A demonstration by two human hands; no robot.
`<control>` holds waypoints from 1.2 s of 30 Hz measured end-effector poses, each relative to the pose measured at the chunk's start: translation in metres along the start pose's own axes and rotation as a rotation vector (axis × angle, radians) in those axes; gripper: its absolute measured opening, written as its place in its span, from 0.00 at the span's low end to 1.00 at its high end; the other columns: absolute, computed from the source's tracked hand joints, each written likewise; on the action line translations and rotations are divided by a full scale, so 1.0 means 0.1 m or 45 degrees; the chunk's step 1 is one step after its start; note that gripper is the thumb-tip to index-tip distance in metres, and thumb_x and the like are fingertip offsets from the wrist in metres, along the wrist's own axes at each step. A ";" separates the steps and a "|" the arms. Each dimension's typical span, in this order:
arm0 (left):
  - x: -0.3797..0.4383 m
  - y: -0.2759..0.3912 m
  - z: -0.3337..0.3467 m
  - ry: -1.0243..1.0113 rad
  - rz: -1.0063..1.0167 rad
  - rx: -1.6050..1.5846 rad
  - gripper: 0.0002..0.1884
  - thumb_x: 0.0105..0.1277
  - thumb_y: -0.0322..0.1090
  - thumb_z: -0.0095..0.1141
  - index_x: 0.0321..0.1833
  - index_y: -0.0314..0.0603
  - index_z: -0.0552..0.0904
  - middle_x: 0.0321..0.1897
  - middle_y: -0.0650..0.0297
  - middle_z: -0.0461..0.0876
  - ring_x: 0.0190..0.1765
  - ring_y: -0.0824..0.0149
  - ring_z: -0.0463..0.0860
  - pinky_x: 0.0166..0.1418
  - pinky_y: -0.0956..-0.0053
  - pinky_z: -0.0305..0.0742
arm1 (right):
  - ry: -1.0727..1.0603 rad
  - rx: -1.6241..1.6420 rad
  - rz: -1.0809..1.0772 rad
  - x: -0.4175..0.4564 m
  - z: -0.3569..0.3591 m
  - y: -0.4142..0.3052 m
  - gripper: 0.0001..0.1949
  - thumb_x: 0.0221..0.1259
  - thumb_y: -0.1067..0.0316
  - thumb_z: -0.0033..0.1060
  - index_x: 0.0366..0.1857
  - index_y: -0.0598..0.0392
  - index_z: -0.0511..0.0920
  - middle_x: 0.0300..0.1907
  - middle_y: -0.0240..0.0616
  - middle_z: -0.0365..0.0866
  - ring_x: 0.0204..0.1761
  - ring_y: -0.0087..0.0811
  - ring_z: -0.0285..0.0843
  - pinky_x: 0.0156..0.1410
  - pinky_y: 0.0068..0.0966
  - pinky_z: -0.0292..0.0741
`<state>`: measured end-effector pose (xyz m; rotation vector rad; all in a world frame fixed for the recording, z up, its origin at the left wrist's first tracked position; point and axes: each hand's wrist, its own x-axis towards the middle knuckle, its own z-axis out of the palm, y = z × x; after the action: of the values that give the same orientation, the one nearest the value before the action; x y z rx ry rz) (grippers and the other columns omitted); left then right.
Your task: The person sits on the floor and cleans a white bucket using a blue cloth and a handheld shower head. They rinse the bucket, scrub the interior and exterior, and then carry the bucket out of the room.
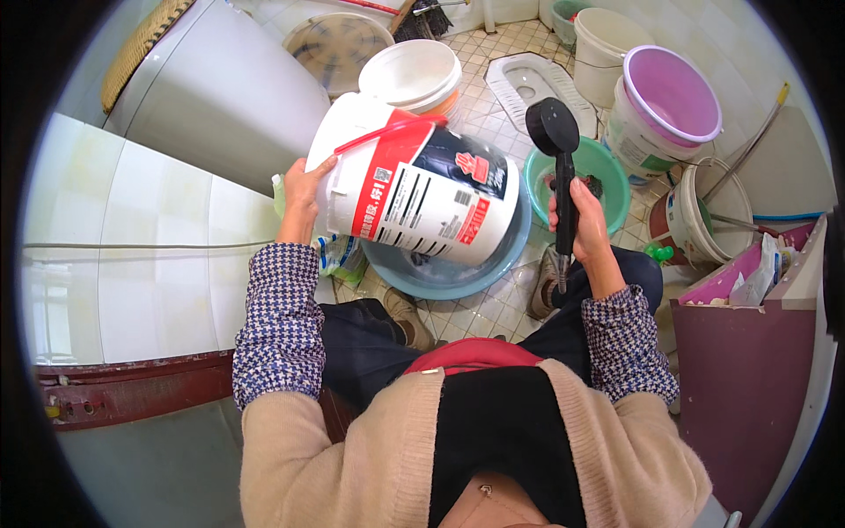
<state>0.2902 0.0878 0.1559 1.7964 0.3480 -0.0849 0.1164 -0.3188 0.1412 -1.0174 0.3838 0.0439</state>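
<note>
My left hand [307, 195] grips the rim end of a white plastic bucket [422, 191] with a red and black printed label and a red handle. The bucket lies tilted on its side above a blue basin [455, 287], which it partly hides; some water and something dark show in the basin. My right hand [584, 218] is closed around the handle of a black shower head [553, 129], held upright with its hose end down. Behind the shower head, a green basin [610, 178] on the floor holds dark and reddish wet items, perhaps cloth.
A squat toilet [528, 82] lies ahead. White buckets [409, 72] stand behind the held one. At the right are a pink basin [673, 99] on a bucket, a tilted bucket [719, 198] and a purple cabinet [739, 369]. A white appliance-like body [224, 92] stands left.
</note>
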 end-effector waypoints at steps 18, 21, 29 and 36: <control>-0.89 0.02 0.24 -0.381 1.329 1.070 0.22 0.40 0.45 0.71 0.34 0.42 0.78 0.27 0.62 0.77 0.38 0.62 0.75 0.58 0.62 0.59 | -0.243 -0.330 -0.126 0.04 1.17 -0.52 0.15 0.71 0.54 0.45 0.46 0.55 0.72 0.26 0.32 0.75 0.22 0.20 0.72 0.26 0.18 0.71; -1.17 -0.11 0.28 -0.542 1.499 1.100 0.18 0.40 0.38 0.70 0.33 0.46 0.75 0.28 0.67 0.75 0.40 0.64 0.75 0.58 0.62 0.60 | -0.254 -0.274 -0.112 -0.02 1.22 -0.47 0.15 0.71 0.53 0.45 0.45 0.55 0.72 0.27 0.33 0.75 0.22 0.20 0.72 0.26 0.18 0.71; -1.30 -0.46 0.09 -0.713 1.487 1.217 0.18 0.43 0.37 0.68 0.35 0.48 0.74 0.30 0.69 0.74 0.42 0.66 0.74 0.58 0.63 0.61 | -0.453 -0.490 0.254 -0.14 0.90 -0.37 0.17 0.70 0.56 0.47 0.53 0.58 0.71 0.27 0.32 0.74 0.21 0.20 0.71 0.26 0.16 0.70; -1.32 -0.41 0.06 -0.681 1.463 1.191 0.16 0.45 0.39 0.68 0.34 0.48 0.75 0.29 0.69 0.74 0.41 0.66 0.74 0.59 0.61 0.60 | -0.488 -0.212 0.181 -0.07 0.74 -0.34 0.16 0.66 0.65 0.53 0.53 0.61 0.69 0.42 0.40 0.77 0.40 0.28 0.77 0.43 0.23 0.77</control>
<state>0.1535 0.0661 0.1480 2.5005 -1.3094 0.1095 0.1390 -0.2745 0.2057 -1.1170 0.1013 0.3986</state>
